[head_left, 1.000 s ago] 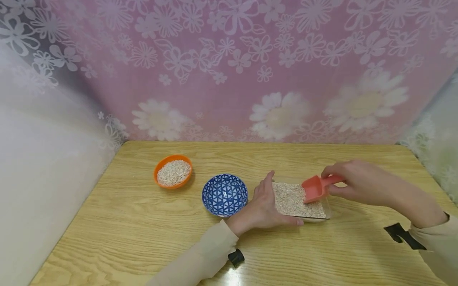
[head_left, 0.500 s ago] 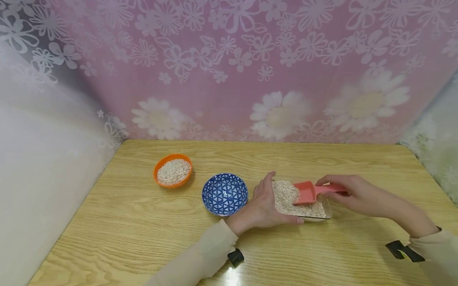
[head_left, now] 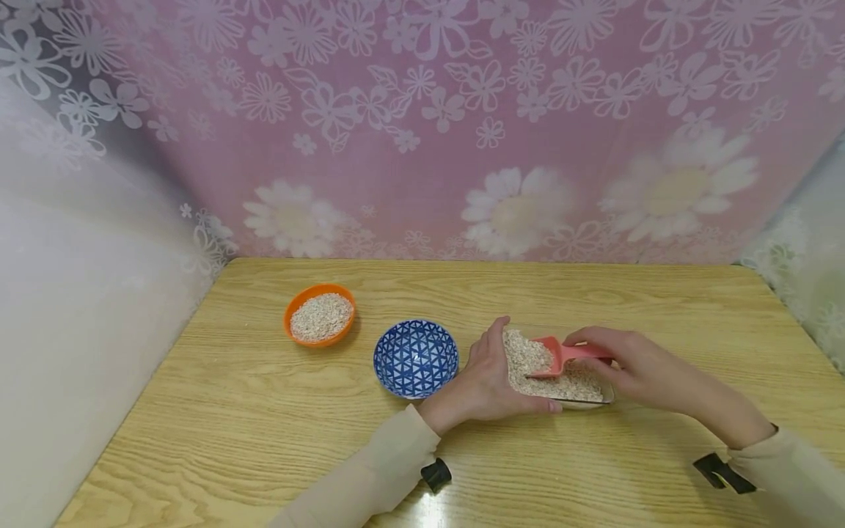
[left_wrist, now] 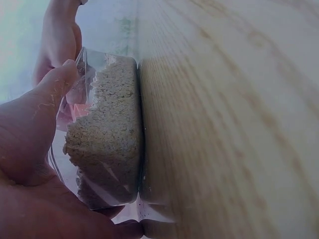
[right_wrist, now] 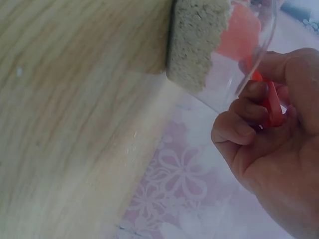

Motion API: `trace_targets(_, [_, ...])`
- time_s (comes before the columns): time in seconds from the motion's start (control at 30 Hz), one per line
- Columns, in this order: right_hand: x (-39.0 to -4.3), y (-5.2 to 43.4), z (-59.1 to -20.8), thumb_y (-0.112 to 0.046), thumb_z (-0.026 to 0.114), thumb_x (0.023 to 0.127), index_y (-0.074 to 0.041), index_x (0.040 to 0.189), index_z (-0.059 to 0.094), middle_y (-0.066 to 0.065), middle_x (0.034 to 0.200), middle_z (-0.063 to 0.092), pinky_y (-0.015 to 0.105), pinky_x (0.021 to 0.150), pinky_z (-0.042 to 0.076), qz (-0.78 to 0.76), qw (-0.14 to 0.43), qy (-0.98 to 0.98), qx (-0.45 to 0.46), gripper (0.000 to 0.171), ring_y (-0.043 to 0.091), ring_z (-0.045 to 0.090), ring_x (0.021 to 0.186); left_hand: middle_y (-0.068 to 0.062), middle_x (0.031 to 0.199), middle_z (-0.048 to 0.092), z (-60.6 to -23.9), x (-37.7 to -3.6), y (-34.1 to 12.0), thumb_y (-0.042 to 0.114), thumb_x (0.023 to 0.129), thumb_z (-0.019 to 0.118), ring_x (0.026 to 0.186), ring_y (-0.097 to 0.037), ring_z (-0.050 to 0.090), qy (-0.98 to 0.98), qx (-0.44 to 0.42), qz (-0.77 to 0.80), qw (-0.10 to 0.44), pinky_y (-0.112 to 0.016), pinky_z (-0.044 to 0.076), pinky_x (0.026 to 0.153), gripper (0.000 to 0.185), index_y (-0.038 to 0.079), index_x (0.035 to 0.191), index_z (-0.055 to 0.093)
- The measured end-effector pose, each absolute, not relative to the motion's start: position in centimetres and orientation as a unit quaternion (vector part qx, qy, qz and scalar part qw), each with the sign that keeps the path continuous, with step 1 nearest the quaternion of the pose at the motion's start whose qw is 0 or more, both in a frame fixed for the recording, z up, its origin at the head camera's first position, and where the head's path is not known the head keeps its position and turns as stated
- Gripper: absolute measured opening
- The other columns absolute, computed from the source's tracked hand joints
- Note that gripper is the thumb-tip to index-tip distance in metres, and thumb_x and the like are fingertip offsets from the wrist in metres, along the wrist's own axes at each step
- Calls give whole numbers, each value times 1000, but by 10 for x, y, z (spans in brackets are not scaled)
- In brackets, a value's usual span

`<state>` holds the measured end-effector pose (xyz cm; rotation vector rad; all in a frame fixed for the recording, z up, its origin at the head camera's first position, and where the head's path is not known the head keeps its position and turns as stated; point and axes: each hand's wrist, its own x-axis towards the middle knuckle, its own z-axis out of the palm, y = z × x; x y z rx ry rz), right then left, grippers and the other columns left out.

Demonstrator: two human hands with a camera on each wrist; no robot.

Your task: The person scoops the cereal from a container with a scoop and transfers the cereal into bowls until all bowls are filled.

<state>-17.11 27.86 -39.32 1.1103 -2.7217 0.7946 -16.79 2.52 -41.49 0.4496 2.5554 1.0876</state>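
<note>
In the head view, a clear rectangular container (head_left: 606,393) of oat flakes (head_left: 574,385) stands right of the table's middle. My left hand (head_left: 487,383) holds its left end, thumb along the near side and fingers at the far side. The right hand (head_left: 639,371) grips the handle of a pink scoop (head_left: 553,359), whose blade is sunk into the oats with flakes heaped in it. Through the clear wall in the right wrist view, the scoop (right_wrist: 240,34) shows inside the container. The left wrist view shows the oats (left_wrist: 112,124) banked unevenly against the wall.
Left of the container is a blue-and-white patterned bowl (head_left: 414,359) with no contents, close to my left wrist. Farther back left, an orange bowl (head_left: 288,323) holds oat flakes. All stand on a wood-grain table (head_left: 264,411), backed by a pink floral curtain (head_left: 409,191).
My right hand has moved left and lowered with the scoop, pushing its blade leftward into the oats, which heap up at the left end. The left hand has stayed on the container.
</note>
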Motion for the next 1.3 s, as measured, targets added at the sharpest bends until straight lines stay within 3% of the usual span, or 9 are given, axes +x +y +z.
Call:
trace_targets(0.3, [-166,275,-399,2,79,83,-12,120,69,-3,104,73,23,63,48,194,98,-906,363,41,-6,51,80,-10,167,27,-413,-166,25,62,68,89,155,-28,27,897,154,377,170,-50,38,120,139,24,165,-2])
trace_targets(0.57, [-163,275,-403,1,78,84,-13,120,70,-10,102,69,25,69,50,200,118,-903,360,39,-5,53,86,-9,167,27,-415,-167,25,63,68,89,155,-28,28,898,157,375,168,-50,38,120,138,23,165,-1])
trace_targets(0.77, [-160,281,-402,2,75,87,-15,123,68,-12,104,69,19,68,46,247,97,-894,362,40,-6,52,85,-8,167,27,-416,-168,25,63,68,88,155,-27,28,900,158,371,165,-50,38,120,136,24,165,0])
trace_targets(1.0, [-158,292,-403,6,72,88,-15,124,68,-5,109,73,10,73,47,286,83,-886,356,42,-3,61,89,-7,168,26,-416,-167,25,65,68,88,155,-27,28,899,156,375,166,-52,39,120,136,25,165,0])
trace_targets(1.3, [-154,311,-412,7,62,96,-7,129,64,-15,107,70,18,64,49,389,19,-872,298,36,1,64,79,-8,169,24,-417,-167,24,66,68,87,156,-28,26,902,160,367,164,-53,38,120,138,25,165,-2])
